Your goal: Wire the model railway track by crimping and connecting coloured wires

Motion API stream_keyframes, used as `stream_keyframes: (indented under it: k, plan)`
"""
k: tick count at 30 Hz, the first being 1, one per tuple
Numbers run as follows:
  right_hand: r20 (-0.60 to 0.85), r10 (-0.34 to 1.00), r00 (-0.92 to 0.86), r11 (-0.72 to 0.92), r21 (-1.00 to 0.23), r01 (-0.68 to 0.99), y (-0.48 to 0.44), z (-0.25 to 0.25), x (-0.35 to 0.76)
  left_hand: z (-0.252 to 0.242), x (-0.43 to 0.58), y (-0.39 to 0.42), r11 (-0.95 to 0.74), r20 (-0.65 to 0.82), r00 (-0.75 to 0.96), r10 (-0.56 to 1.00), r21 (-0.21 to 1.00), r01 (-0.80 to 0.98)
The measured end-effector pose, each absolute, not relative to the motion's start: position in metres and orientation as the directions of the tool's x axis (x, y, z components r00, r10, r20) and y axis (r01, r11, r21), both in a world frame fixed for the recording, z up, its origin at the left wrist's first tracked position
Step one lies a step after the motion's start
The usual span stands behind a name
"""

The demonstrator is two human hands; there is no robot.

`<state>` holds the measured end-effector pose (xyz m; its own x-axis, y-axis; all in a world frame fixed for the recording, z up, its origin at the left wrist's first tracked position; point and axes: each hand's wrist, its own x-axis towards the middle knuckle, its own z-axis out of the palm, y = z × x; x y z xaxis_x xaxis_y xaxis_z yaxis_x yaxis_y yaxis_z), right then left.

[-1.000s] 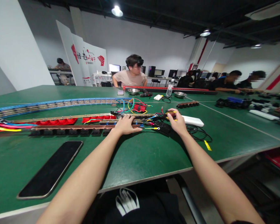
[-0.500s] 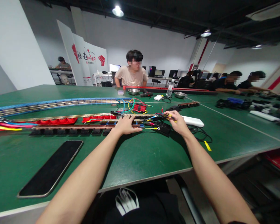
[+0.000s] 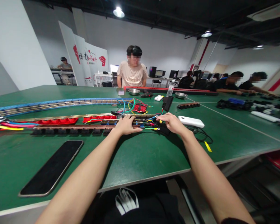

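My left hand (image 3: 127, 125) lies with its fingers spread over a long assembly of conductor rails, with copper-coloured strips (image 3: 72, 127) along black holders. My right hand (image 3: 174, 123) is closed at the rails' right end, among coloured wires. A small yellow piece (image 3: 160, 121) shows at its fingertips; its kind cannot be made out. Just beyond that hand a black block (image 3: 167, 104) stands tilted up, with wires near its lower end. A wire with a ring terminal (image 3: 156, 128) sticks out between the hands. Another black part lies partly hidden under my right hand.
Behind the rails runs a curved blue track (image 3: 60, 102). Red holders (image 3: 57, 121) lie along it. A phone (image 3: 52, 168) rests at the front left, a white power bank (image 3: 191, 121) at right. Bowls, a bottle (image 3: 170, 88) and a drill (image 3: 146, 94) stand farther back. A person (image 3: 133, 70) sits opposite.
My right hand has moved slightly left and down, nearer the wire ends. The black block beyond it now stands up, tilted. My left hand has stayed in place. The person opposite sits more upright.
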<state>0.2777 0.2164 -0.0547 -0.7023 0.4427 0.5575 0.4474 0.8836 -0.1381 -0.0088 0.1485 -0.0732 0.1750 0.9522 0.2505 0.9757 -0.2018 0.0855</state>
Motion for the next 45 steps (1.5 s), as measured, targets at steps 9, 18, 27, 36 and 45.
stream_keyframes:
  k: [9, 18, 27, 36, 45]
  plan:
    - [0.654, 0.484, -0.581, 0.864, -0.253, 0.435, 0.213, -0.075, 0.278, -0.072, -0.008, 0.149, -0.192, 0.231, 0.165, 0.959, 0.1, 0.976]
    - [0.621, 0.514, -0.592, 0.858, -0.363, 0.364, 0.206, -0.075, 0.266, -0.071, -0.007, 0.147, -0.198, 0.23, 0.173, 0.958, 0.09, 0.976]
    - [0.565, 0.567, -0.599, 0.821, -0.323, 0.472, 0.202, -0.074, 0.265, -0.072, -0.007, 0.147, -0.205, 0.248, 0.181, 0.952, 0.073, 0.976]
    - [0.601, 0.552, -0.578, 0.832, -0.353, 0.428, 0.202, -0.073, 0.265, -0.069, -0.007, 0.145, -0.188, 0.223, 0.161, 0.961, 0.106, 0.976]
    - [0.688, 0.602, -0.405, 0.785, -0.419, 0.456, 0.208, -0.071, 0.269, -0.069, -0.007, 0.144, -0.207, 0.24, 0.177, 0.954, 0.102, 0.973]
